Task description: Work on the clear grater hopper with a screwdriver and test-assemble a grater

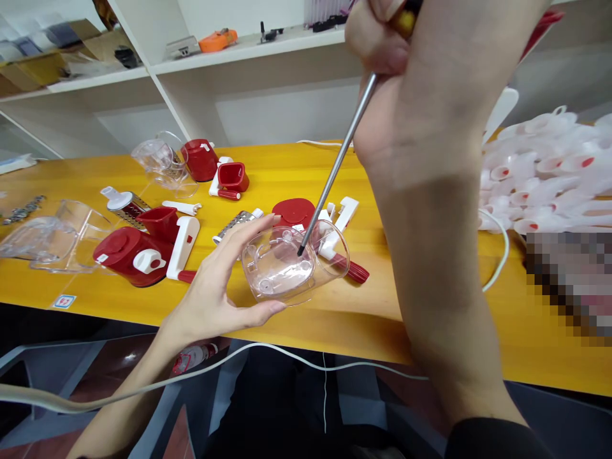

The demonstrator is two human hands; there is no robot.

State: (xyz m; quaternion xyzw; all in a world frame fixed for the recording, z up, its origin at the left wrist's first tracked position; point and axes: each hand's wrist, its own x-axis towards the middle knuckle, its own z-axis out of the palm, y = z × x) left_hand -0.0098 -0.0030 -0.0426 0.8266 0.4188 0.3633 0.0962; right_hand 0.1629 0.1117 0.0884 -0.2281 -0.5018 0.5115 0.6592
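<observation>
My left hand (217, 290) grips a clear plastic housing (282, 264) just above the front edge of the yellow table (335, 319), open side tilted up. My right hand (411, 57), raised close to the camera, is closed around the yellow handle of a long screwdriver (337, 166). The screwdriver's steel shaft slants down to the left, and its tip sits inside the clear housing. Behind the housing lie a round red lid (292, 211) and white plastic pieces (345, 213).
Red and white grater parts (143, 252), a metal drum (125, 205), clear housings (45, 239) and a red cup (233, 176) are spread over the left of the table. A heap of white handles (545, 172) fills the right. White cables (497, 255) trail over the edge. Shelves (248, 57) stand behind.
</observation>
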